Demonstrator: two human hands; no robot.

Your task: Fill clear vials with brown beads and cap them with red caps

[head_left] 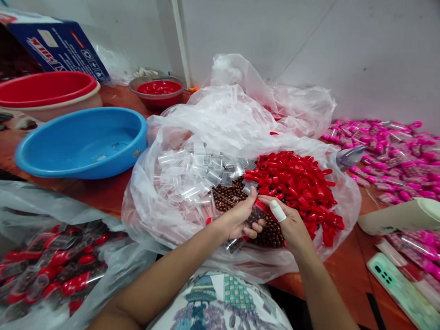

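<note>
My left hand (239,218) grips a small clear tube (253,216) filled with brown beads, held over a heap of brown beads (233,195). My right hand (288,221), one finger wrapped in white tape, presses a red cap (261,206) at the tube's top end. Both hands meet above a big clear plastic bag (192,134) spread on the table. Inside the bag lie empty clear tubes (194,171) on the left and a pile of red caps (295,180) on the right.
A blue basin (82,142), a red basin (44,87) and a small bowl of red caps (158,90) stand at the back left. A bag of filled red-capped tubes (44,269) lies front left. Pink-capped tubes (399,153), a pale bottle (403,217) and a phone (407,297) lie right.
</note>
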